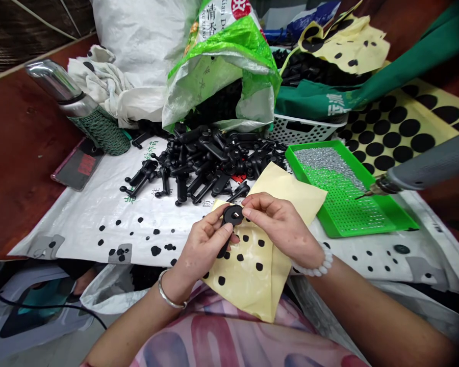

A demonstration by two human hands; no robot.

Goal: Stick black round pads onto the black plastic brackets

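My left hand [209, 235] is closed around a black plastic part with a round end [233, 214], its disc facing up. A small pale rectangle shows near the disc's middle. Beside it, my right hand [281, 227] has thumb and forefinger pinched together at the disc's right edge; whatever lies between them is too small to make out. Under both hands lies a yellow backing sheet [248, 275] dotted with small black pads. A second yellow sheet [294, 191] reaches out behind my right hand.
Black plastic arms [199, 158] are heaped behind my hands. To the right stand a green tray [331, 224] of small metal pieces and an electric screwdriver [424, 163]. A flask [99, 127] and phone [78, 165] are at left; an open green bag [222, 51] and white basket [304, 130] stand behind.
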